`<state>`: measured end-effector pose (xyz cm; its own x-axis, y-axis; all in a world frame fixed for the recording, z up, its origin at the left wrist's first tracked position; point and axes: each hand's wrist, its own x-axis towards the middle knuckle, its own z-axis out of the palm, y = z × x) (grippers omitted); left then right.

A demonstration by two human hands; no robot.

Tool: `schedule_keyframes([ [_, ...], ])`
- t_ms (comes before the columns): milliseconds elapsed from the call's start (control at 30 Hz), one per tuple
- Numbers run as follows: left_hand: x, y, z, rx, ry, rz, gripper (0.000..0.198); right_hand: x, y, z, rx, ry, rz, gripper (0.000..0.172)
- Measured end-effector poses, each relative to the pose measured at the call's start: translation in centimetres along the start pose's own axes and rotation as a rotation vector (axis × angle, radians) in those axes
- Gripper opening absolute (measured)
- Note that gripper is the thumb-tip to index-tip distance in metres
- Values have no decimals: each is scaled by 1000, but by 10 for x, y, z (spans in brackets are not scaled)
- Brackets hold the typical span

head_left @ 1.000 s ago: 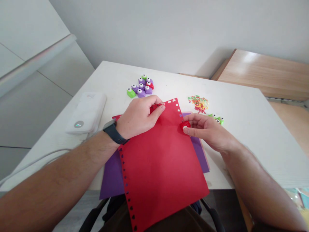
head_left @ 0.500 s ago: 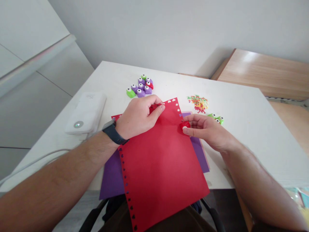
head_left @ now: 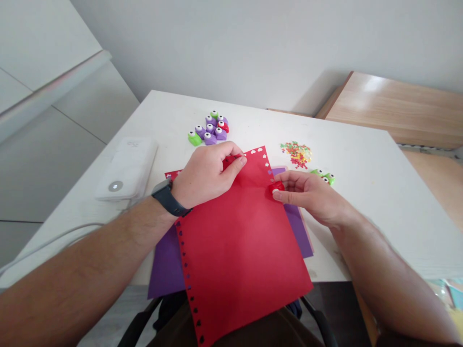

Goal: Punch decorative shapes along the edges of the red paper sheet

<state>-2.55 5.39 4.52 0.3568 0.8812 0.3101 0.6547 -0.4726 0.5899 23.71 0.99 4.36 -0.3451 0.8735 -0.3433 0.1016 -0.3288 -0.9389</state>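
A red sheet of paper (head_left: 246,241) has small shapes cut out along its left, top and upper right edges. My left hand (head_left: 210,171) pinches this sheet near its top edge. On its right edge sits a red craft punch (head_left: 277,188) with a white button, and my right hand (head_left: 306,193) is closed around it, thumb on the button. Beneath the red sheet lies purple paper (head_left: 166,265), with a pale pink edge showing at the right. Several green punches (head_left: 327,178) stand just behind my right hand, partly covered by it.
Several purple, green and red punches (head_left: 210,129) cluster at the back of the white table (head_left: 369,207). Small coloured paper cutouts (head_left: 298,155) lie in a pile to their right. A white device (head_left: 126,168) with a cable rests at the left.
The view has shifted very slightly. Both hands, the red sheet and the punch hold nearly the same places as before.
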Motion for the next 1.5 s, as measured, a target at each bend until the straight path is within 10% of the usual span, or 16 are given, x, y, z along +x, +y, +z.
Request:
schedule_keyframes([
  [1500, -1, -4, 6, 64, 2, 7, 22, 2, 7, 3, -156, 39, -85, 37],
])
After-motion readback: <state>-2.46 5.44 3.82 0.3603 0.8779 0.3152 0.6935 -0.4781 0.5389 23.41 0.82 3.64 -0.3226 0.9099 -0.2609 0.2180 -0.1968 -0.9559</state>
